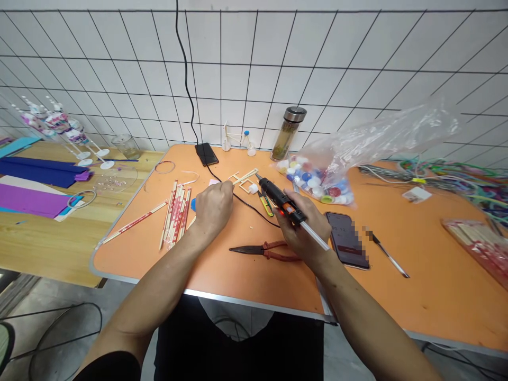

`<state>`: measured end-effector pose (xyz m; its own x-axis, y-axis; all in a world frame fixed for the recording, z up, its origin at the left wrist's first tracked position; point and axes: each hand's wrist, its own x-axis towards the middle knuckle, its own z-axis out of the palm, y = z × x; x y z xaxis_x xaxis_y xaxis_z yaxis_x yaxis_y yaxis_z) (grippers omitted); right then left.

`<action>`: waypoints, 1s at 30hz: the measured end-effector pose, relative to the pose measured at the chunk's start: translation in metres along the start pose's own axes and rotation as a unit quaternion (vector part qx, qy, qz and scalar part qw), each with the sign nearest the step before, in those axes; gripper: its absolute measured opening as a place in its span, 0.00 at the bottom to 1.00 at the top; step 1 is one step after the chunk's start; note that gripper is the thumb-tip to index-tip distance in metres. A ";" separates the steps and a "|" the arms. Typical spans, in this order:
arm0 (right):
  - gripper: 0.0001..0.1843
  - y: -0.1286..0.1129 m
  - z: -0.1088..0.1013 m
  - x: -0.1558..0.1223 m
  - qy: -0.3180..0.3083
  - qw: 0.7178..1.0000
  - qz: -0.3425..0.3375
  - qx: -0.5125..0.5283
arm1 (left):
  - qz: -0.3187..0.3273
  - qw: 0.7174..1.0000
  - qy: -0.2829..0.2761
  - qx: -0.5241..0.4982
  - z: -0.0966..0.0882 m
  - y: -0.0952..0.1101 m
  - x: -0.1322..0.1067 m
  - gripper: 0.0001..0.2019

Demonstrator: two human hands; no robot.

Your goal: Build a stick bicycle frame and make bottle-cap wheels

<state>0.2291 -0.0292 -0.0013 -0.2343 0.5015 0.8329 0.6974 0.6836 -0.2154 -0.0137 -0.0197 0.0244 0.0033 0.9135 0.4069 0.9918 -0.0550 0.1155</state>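
Note:
My right hand (305, 219) is wrapped round a black hot glue gun (280, 198) with an orange switch and a clear glue stick out of its back. Its nozzle meets or nearly meets the far end of a thin wooden stick (246, 177). That stick is pinched in the closed fingers of my left hand (214, 207). A small frame of sticks (246, 188) and a white bottle cap (253, 189) lie just below the nozzle. Yellow-green thread snips (265, 203) rest beside the gun, and a blue cap (193, 205) is partly behind my left hand.
Red-handled pliers (262, 250) lie near the front edge. Wrapped chopsticks (177, 214) are on the left. A bag of bottle caps (317, 182), a glass tea bottle (289, 132), a phone (346, 239) and a pen (387, 254) stand or lie rightward. A black cable (254, 208) crosses the table.

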 end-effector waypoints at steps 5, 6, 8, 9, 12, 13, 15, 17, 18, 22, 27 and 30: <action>0.19 0.000 0.001 0.001 -0.005 1.000 0.009 0.007 | 0.003 1.000 0.002 -0.010 0.003 0.001 -0.001 0.17; 0.19 0.000 0.001 0.001 -0.007 1.000 0.010 0.008 | 0.002 1.000 0.002 -0.013 0.003 0.001 -0.001 0.16; 0.19 0.001 0.001 0.000 -0.008 1.000 0.005 0.012 | -0.006 1.000 -0.001 -0.019 0.002 0.000 -0.001 0.16; 0.19 0.001 0.001 -0.001 -0.002 1.000 -0.001 0.014 | -0.012 1.000 -0.005 -0.024 0.001 -0.001 0.000 0.16; 0.22 0.004 -0.003 0.000 0.059 0.998 0.020 0.031 | -0.039 0.997 -0.011 -0.069 -0.001 -0.005 0.004 0.16; 0.22 0.006 -0.005 0.002 0.083 0.994 0.053 0.046 | -0.050 0.993 -0.008 -0.103 -0.002 -0.007 0.006 0.16; 0.19 0.013 -0.008 0.007 0.108 0.976 0.158 0.103 | -0.073 0.974 -0.006 -0.215 -0.001 -0.011 0.010 0.15; 0.20 0.025 -0.010 0.015 0.089 0.939 0.270 0.192 | -0.120 0.921 -0.027 -0.369 0.000 -0.013 0.014 0.14; 0.22 0.033 -0.009 0.018 0.083 0.916 0.309 0.241 | -0.150 0.881 -0.047 -0.446 0.001 -0.014 0.016 0.13; 0.27 0.066 0.003 0.021 0.096 0.812 0.413 0.402 | -0.227 0.736 -0.123 -0.626 0.000 -0.014 0.019 0.11; 0.20 0.082 0.026 0.013 0.064 0.682 0.530 0.500 | -0.284 0.628 -0.189 -0.699 -0.002 -0.015 0.023 0.10; 0.08 0.079 0.035 0.008 0.056 0.627 0.581 0.516 | -0.304 0.583 -0.213 -0.723 -0.001 -0.016 0.025 0.10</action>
<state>0.2580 0.0474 -0.0293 0.1157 0.9780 -0.1736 -0.4701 -0.1000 -0.8769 -0.0293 0.0040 0.0334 0.0438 0.9417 -0.3336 -0.3162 0.3298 0.8895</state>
